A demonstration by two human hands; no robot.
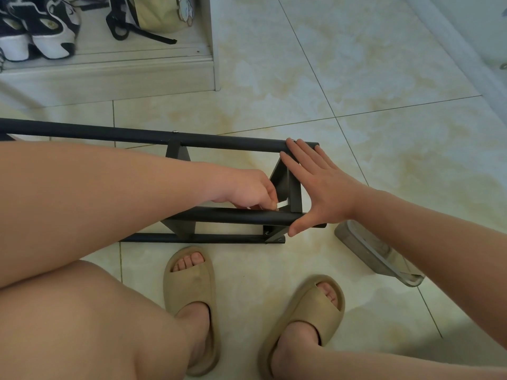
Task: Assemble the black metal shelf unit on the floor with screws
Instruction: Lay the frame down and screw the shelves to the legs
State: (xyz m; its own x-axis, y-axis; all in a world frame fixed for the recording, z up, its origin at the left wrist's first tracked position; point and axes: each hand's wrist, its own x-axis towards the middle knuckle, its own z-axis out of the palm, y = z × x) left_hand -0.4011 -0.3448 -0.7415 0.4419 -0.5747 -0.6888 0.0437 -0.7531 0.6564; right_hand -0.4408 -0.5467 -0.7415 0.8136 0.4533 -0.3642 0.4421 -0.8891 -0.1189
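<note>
L hand (247, 192) pinches thin pale tool (282, 204); R hand (315, 187) flat, released, on round tubes (233, 141).

Black metal shelf unit (109, 132) lies sideways on the tiled floor (356, 91), round rails joined by flat cross-pieces; apparently a screw (174, 131) tops the far rail.

I read the black shelf frame of round tubes (236, 141) as painted metal, matt and smooth, with a faint sheen along the tube tops; a small screw head (266, 232) on its near corner bracket glints bare silver. The small pale tool (282, 204) pinched in the left hand (247, 187) looks like bright metal. The cream marbled floor tiles (356, 78) are glossy, the tan slide sandals (189, 286) matt and rubbery, the clear lidded box (365, 245) plastic, the khaki bag (159, 15) cloth
</note>
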